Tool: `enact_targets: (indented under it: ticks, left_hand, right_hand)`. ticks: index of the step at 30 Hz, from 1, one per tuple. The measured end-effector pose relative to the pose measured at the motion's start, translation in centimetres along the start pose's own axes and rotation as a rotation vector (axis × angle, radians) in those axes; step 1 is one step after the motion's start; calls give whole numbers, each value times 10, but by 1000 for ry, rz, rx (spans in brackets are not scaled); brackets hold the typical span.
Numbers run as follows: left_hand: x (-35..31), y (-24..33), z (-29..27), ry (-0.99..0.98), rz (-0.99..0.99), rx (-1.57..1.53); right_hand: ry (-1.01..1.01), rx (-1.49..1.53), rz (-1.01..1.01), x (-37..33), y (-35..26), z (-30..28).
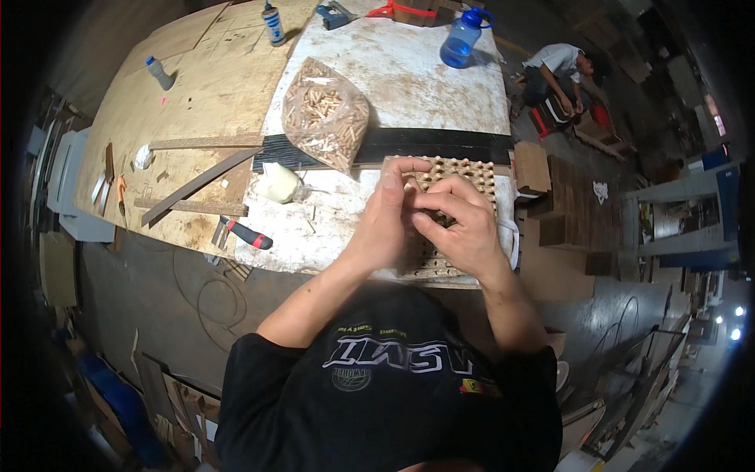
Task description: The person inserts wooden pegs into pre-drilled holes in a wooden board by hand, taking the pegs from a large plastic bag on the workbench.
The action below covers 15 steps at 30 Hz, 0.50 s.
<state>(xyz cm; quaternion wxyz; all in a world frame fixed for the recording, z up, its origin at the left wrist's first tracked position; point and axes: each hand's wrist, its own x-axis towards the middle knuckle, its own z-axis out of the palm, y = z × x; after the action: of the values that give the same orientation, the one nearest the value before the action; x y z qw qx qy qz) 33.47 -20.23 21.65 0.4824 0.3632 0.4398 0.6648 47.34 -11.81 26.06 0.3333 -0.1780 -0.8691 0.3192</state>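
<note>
Both hands' [429, 216] grip meets over the holed wooden board [464, 177].

Pale raw-wood board with rows of round holes [464, 177] under both hands: matt, unfinished. Clear glossy plastic bag of short light wooden dowel pegs [326, 114], far left of board: crinkled film, pegs bare and dry. White-painted worktop [409, 71]: worn, stained, rough. Tan plywood sheet [197, 94] at left: matt, scuffed. Translucent blue plastic bottle [460, 39], far: smooth, shiny. Black strip [440, 145] across worktop: dull finish.
</note>
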Motion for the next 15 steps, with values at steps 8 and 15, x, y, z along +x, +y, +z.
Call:
enact_targets:
  ticks: [8,15]
  left_hand:
    - [8,-13,12,78,-18,-5]
    - [3,-20,13,-2,-63,143]
  right_hand:
    - [279,101,397,-56,14,-62]
    - [166,-205,489,-113,39,-74]
